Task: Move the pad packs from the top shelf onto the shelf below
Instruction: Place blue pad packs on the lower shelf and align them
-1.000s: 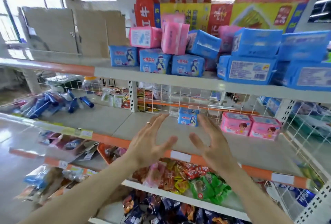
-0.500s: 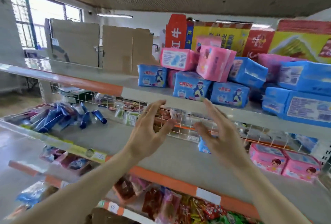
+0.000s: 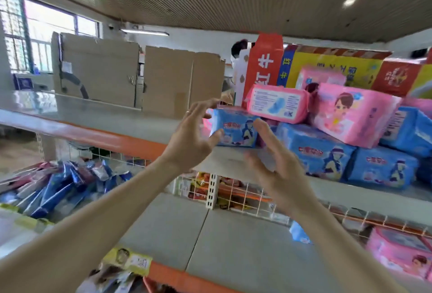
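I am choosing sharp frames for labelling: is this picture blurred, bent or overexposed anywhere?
Head view: left hand and right hand are motion-blurred; the top shelf bows from the wide lens; the window is blown out; the blue pad pack print is soft.

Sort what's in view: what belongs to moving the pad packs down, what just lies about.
Job: blue plastic pad packs, pink plastic pad packs, grey top shelf, grey shelf below, left hand, right hand.
Lying about: brown cardboard sheets, red and yellow cartons, blue foil sachets.
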`<state>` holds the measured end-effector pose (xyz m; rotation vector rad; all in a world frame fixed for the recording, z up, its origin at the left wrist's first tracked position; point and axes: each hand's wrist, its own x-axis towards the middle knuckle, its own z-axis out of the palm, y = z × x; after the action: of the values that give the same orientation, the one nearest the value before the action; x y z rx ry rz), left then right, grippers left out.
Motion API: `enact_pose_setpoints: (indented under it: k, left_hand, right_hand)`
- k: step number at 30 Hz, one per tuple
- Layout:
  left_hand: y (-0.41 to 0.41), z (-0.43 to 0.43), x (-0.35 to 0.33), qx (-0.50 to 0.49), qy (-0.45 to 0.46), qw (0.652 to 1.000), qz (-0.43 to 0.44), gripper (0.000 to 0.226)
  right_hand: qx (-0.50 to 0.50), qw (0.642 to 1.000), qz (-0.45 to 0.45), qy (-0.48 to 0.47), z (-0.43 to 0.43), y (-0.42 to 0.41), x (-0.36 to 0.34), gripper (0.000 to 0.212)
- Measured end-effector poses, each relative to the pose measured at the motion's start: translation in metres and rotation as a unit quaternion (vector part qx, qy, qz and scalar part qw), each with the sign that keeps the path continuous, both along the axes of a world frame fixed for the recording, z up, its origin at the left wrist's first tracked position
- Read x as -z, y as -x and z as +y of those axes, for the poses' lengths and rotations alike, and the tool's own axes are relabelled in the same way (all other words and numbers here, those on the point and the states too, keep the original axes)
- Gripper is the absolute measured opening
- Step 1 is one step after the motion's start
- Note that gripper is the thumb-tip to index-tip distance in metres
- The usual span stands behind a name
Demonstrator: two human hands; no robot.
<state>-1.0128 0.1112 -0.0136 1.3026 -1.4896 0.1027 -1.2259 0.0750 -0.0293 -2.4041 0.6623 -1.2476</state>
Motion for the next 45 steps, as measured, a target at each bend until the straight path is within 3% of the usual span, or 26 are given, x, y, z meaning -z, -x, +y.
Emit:
enact_pose_setpoints:
  k: [4,6,9,16,23,28,34,37,41,45]
  left_hand:
    - [-0.022,-0.048,-0.012,-0.045,-0.131,0.990,-0.011,0.094]
    - [-0.024,-0.067,-0.014,-0.009,-0.173,0.984,0.026,0.103]
    - [-0.026,-0.087,-0.008,0.052,-0.173,0.981,0.073,0.090]
    - [-0.036,-0.089,-0.007,0.013,-0.111,0.993,0.030,0.060]
    - [-0.052,-0.044,-0.016,-0.034,-0.070,0.996,0.037,0.058]
    - [-0.042,0.001,-0.029,0.036,-0.026,0.992,0.118,0.053]
    - [0.019,0.042,-0.022,0.155,-0.072,0.973,0.156,0.043]
    - [0.049,0.056,-0.016,0.158,-0.096,0.967,0.175,0.046]
    - [0.086,0.074,0.001,0.166,-0.118,0.954,0.222,0.056]
    - [0.134,0.088,0.034,0.148,-0.171,0.941,0.250,0.049]
  right_hand:
    - [-0.001,1.000,-0.012,-0.023,-0.012,-0.011,0.005,0.075]
    - [-0.001,1.000,0.002,-0.014,-0.015,-0.013,0.009,0.072]
    - [-0.006,1.000,0.005,-0.003,-0.020,-0.012,0.013,0.065]
    - [-0.034,0.999,-0.016,-0.030,-0.023,-0.006,0.019,0.059]
    - [-0.056,0.996,-0.045,-0.043,-0.028,-0.005,0.020,0.061]
    - [-0.075,0.986,-0.117,-0.091,-0.027,-0.001,0.018,0.065]
    - [-0.112,0.976,-0.126,-0.136,-0.008,0.025,0.017,0.070]
    - [-0.127,0.972,-0.140,-0.141,0.002,0.057,0.022,0.073]
    - [-0.163,0.967,-0.139,-0.141,0.019,0.114,0.041,0.056]
    - [-0.123,0.966,-0.141,-0.180,0.033,0.166,0.077,0.052]
